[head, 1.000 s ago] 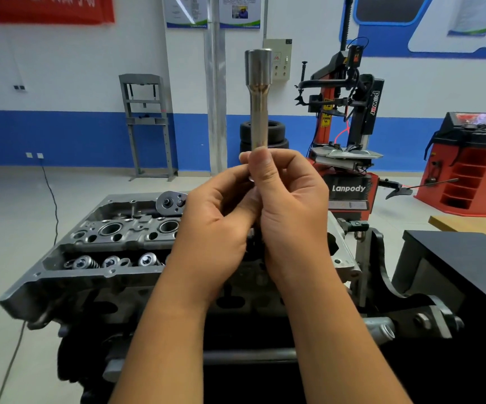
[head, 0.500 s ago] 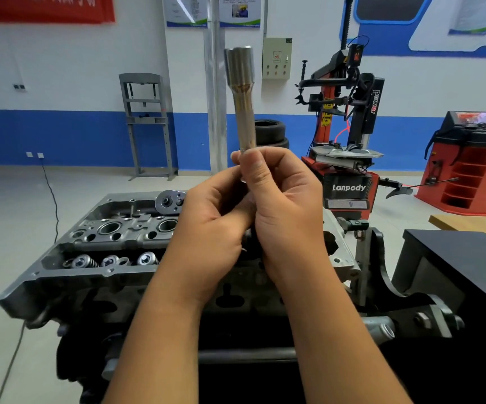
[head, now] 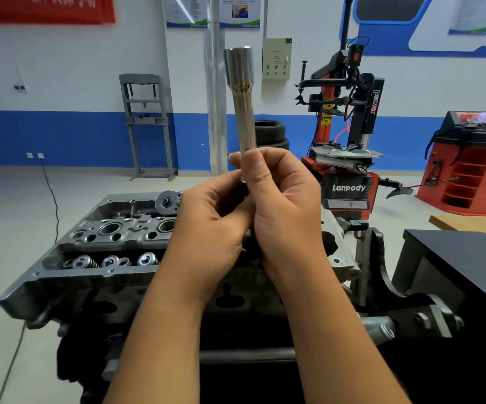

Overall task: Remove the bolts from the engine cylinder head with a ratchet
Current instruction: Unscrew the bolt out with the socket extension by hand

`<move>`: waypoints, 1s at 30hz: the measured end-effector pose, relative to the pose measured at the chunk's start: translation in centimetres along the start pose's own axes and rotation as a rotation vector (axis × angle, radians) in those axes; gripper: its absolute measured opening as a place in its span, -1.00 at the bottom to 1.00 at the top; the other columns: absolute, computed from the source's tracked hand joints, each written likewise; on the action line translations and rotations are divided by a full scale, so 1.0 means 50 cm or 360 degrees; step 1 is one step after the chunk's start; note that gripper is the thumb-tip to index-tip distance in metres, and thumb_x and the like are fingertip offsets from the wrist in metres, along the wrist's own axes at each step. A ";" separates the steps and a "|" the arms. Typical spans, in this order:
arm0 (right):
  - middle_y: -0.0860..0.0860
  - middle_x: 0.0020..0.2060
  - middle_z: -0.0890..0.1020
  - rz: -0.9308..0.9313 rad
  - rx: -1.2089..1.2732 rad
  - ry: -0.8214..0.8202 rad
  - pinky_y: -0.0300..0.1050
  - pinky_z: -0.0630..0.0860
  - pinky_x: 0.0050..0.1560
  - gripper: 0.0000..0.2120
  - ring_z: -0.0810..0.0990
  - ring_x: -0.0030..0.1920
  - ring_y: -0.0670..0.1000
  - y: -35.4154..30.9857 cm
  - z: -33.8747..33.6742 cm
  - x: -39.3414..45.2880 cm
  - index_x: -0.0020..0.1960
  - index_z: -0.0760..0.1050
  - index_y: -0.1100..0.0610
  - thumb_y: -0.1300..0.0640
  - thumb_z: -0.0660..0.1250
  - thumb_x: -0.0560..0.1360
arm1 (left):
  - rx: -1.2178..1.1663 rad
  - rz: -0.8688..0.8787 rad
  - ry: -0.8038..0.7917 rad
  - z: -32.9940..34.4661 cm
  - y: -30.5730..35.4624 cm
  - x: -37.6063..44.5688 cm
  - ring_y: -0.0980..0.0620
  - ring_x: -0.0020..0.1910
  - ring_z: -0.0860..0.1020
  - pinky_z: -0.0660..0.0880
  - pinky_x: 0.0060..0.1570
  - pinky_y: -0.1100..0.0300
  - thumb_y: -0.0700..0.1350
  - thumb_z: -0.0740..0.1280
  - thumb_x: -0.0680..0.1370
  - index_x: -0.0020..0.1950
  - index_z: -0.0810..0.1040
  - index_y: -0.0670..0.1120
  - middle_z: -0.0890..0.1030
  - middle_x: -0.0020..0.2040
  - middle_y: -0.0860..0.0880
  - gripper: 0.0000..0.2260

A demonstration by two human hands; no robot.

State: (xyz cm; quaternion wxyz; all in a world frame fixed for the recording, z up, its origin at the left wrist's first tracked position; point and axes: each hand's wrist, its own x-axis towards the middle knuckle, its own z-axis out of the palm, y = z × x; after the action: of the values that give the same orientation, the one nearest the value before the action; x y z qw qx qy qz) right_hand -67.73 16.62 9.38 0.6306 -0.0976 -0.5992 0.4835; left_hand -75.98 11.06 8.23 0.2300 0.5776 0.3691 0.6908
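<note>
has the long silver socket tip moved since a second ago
Yes. The long silver socket tipped left: its top, earlier right of the grey wall pillar, now overlaps the pillar's right edge, left of the beige control box.

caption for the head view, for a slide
Both hands, left and right, hold a long socket upright above the cylinder head.

We see both hands raised above the cylinder head (head: 113,240): the right hand (head: 282,205) grips a long socket (head: 243,112) pointing toward 12 o'clock. The left hand (head: 212,225) curls at its base, toward 8 o'clock.
</note>
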 end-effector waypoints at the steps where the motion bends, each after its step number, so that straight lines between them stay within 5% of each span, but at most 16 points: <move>1: 0.19 -0.08 0.69 -0.0004 -0.0002 0.0004 0.12 0.67 0.07 -0.81 0.66 -0.09 0.00 -0.001 0.001 0.000 -0.06 0.64 0.10 -0.02 0.40 0.55 | -0.0049 -0.0012 -0.0056 -0.002 0.001 -0.001 -0.03 0.20 0.70 0.63 0.19 0.11 -0.23 0.27 0.69 0.31 0.65 -0.08 0.75 0.15 -0.04 -0.75; 5: 0.09 -0.09 0.73 0.0046 0.0067 0.0059 0.30 0.63 0.17 -0.72 0.69 -0.02 0.06 -0.003 0.003 0.000 -0.06 0.66 0.13 -0.06 0.32 0.59 | -0.0036 -0.0023 0.0039 0.004 0.001 0.003 0.00 0.17 0.71 0.63 0.18 0.12 -0.24 0.27 0.69 0.22 0.68 0.01 0.76 0.11 -0.01 -0.75; 8: 0.03 -0.15 0.72 0.0123 0.0097 0.0081 0.23 0.65 0.10 -0.63 0.69 -0.08 0.04 -0.005 0.003 0.001 -0.05 0.67 0.17 -0.12 0.30 0.57 | 0.0049 0.0009 0.0210 0.009 -0.004 0.005 0.04 0.06 0.74 0.67 0.07 0.13 -0.15 0.45 0.53 0.12 0.70 -0.01 0.77 0.02 0.02 -0.82; 11: 0.16 -0.11 0.71 0.0125 0.0123 0.0092 0.21 0.68 0.08 -0.75 0.69 -0.09 0.04 -0.009 0.004 -0.002 -0.07 0.63 0.12 -0.09 0.42 0.50 | 0.0099 -0.0003 0.0284 0.005 -0.009 0.005 0.01 0.02 0.75 0.69 0.06 0.07 -0.10 0.51 0.44 0.11 0.70 -0.09 0.77 -0.02 -0.02 -0.74; 14: 0.24 -0.05 0.69 0.0095 0.0092 0.0084 0.28 0.66 0.12 -0.78 0.68 -0.07 0.07 -0.010 0.002 -0.003 -0.08 0.61 0.10 -0.06 0.46 0.48 | 0.0085 -0.0045 0.0166 0.001 -0.007 0.005 0.01 0.10 0.73 0.67 0.14 0.06 -0.17 0.45 0.56 0.20 0.70 -0.10 0.77 0.06 -0.02 -0.78; 18: 0.06 -0.11 0.73 0.0027 0.0054 0.0110 0.04 0.67 0.07 -0.74 0.70 -0.04 0.01 -0.008 -0.001 0.001 -0.10 0.66 0.09 -0.09 0.35 0.57 | -0.0055 -0.0153 -0.0065 -0.008 0.000 0.003 -0.02 0.21 0.69 0.64 0.18 0.05 -0.12 0.32 0.63 0.31 0.65 -0.06 0.74 0.17 -0.02 -0.73; 21: 0.00 -0.14 0.73 0.0065 0.0088 0.0104 -0.07 0.64 0.01 -0.71 0.70 -0.05 -0.02 -0.006 0.001 0.001 -0.10 0.67 0.07 -0.11 0.32 0.58 | 0.0057 -0.0091 0.0089 0.001 0.000 0.004 0.02 0.12 0.72 0.67 0.12 0.05 -0.20 0.37 0.62 0.21 0.68 -0.05 0.76 0.07 0.00 -0.80; 26: 0.19 -0.04 0.71 0.0114 0.0131 0.0109 0.19 0.68 0.13 -0.83 0.71 -0.04 0.07 -0.007 0.001 -0.002 -0.10 0.62 0.01 -0.08 0.47 0.47 | 0.0145 -0.0019 0.0258 0.007 -0.005 0.005 0.03 0.01 0.75 0.68 0.00 0.16 -0.22 0.49 0.52 0.11 0.70 -0.09 0.77 -0.03 0.00 -0.82; 30: 0.09 -0.11 0.73 0.0047 0.0092 0.0103 -0.08 0.65 0.00 -0.78 0.71 -0.05 -0.02 -0.007 0.001 0.000 -0.09 0.66 0.07 -0.06 0.38 0.55 | 0.0019 -0.0098 0.0002 -0.004 -0.001 0.002 0.02 0.16 0.71 0.66 0.15 0.10 -0.04 0.36 0.56 0.23 0.68 -0.02 0.76 0.11 0.01 -0.73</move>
State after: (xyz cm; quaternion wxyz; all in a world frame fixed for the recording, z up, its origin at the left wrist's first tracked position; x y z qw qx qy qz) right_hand -67.61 16.42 9.65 0.6450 -0.1039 -0.5627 0.5065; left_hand -76.18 11.11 8.26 0.2474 0.5668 0.3910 0.6816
